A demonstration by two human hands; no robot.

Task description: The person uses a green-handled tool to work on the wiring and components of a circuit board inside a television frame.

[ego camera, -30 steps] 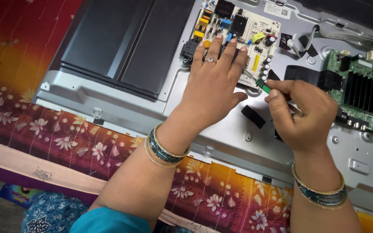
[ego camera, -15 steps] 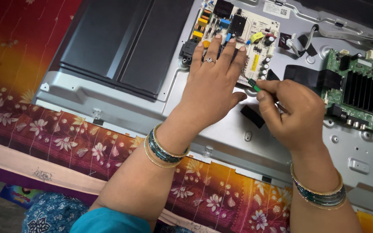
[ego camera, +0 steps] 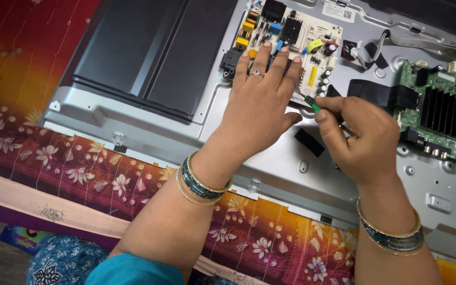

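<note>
Head view: a green circuit board (ego camera: 439, 113) lay right of the white power board (ego camera: 291, 39), which was pressed flat by the spread left hand (ego camera: 259, 105), while a green-handled screwdriver (ego camera: 312, 102) was pinched by the right hand (ego camera: 362, 137) at its edge.

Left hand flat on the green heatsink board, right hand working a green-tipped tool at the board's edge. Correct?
Not quite. In the head view the left hand lies flat on the white circuit board, not the green heatsink board, which sits untouched further right. The right hand does hold the green-tipped tool at the white board's edge.
</note>
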